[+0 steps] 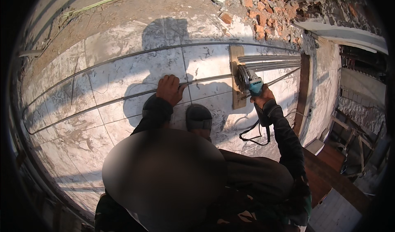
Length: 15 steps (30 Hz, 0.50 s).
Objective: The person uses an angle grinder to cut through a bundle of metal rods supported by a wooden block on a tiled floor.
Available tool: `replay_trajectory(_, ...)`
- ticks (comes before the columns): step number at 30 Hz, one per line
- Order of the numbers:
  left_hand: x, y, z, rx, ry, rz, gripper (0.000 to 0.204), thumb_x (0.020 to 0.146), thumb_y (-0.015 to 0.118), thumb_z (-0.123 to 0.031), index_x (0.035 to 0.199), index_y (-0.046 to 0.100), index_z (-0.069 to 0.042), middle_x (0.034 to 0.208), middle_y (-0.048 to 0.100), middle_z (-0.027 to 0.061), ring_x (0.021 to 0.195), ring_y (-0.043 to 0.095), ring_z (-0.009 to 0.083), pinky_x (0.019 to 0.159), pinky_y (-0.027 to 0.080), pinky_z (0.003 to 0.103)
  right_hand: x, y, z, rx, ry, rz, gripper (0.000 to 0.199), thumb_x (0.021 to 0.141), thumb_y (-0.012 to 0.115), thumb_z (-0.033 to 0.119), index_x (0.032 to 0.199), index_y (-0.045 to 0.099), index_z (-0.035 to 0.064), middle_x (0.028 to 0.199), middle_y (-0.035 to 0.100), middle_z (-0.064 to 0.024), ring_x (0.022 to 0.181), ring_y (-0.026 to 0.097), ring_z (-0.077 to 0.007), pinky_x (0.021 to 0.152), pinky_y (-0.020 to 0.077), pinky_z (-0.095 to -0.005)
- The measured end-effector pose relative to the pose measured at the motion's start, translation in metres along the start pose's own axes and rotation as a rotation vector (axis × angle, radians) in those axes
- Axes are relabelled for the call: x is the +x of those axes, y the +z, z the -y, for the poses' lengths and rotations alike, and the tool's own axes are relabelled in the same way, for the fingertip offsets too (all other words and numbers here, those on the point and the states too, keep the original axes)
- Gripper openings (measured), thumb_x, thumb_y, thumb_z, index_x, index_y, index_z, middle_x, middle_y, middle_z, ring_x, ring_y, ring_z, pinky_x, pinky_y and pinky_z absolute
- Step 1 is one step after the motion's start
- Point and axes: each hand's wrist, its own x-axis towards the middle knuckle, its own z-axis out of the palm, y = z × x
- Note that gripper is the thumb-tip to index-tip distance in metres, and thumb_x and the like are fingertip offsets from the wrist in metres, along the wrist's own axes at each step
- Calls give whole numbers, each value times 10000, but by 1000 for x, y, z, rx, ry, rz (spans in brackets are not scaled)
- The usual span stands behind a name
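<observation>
We see one long, thin grey metal rod point(210, 79) stretched across the tiled floor point(70, 153), doubled back in a narrow bend at the far left so that two nearly parallel lengths run rightward. Its nearer length reaches a flat, pale wooden board point(238, 101), which lies crosswise beneath the grinder point(256, 86). We hold this grinder over the board's right side, its body blue-green and grey with a dark handle, its round disc facing left and standing on edge. Whether disc and rod touch, we cannot tell.
</observation>
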Motion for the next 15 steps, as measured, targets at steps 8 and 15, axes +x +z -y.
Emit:
replay_trajectory(8,1,-1,1,18,45,-18,293,792,749,-248,888,579,-28,935,559,131,907,543,322,766,435,442,-24,28,-68,437,5,-35,680,573,850,151,1098,467,-46,973,644,-158,887,646,-256,770,534,-359)
replay_trajectory(15,9,-5,3,-127,35,59,265,784,756,-219,883,584,-43,926,546,123,892,541,323,737,418,437,-34,27,-72,1015,75,-73,600,601,829,76,1078,485,-39,948,634,-108,826,625,-197,741,528,-328)
